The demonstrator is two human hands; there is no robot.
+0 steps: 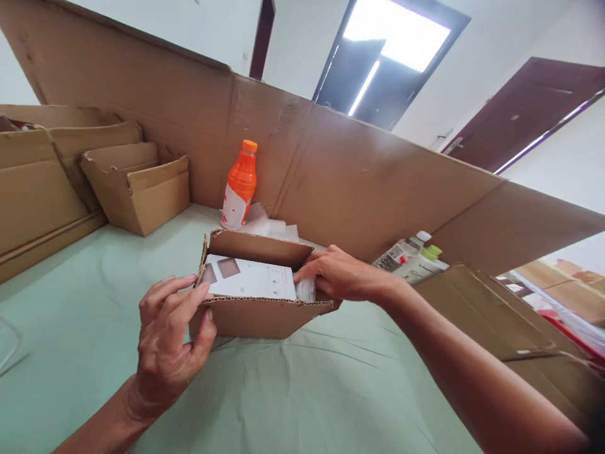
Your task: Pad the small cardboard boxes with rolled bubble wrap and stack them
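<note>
A small open cardboard box (258,318) sits on the pale green cloth (293,397) in front of me. A white printed leaflet (250,279) lies inside it. My left hand (171,337) grips the box's near left corner, thumb on the outer wall and fingers curled over the rim. My right hand (341,274) reaches into the box's right end, its fingertips pressing on the leaflet's right edge and a bit of clear plastic wrap (306,290) beneath.
An orange drink bottle (240,186) stands behind the box by white wrapping (269,226). Empty cardboard boxes (137,186) are stacked at the left. A tall cardboard wall (331,164) rings the back. Bottles (411,255) lie at the right beside another carton (491,315).
</note>
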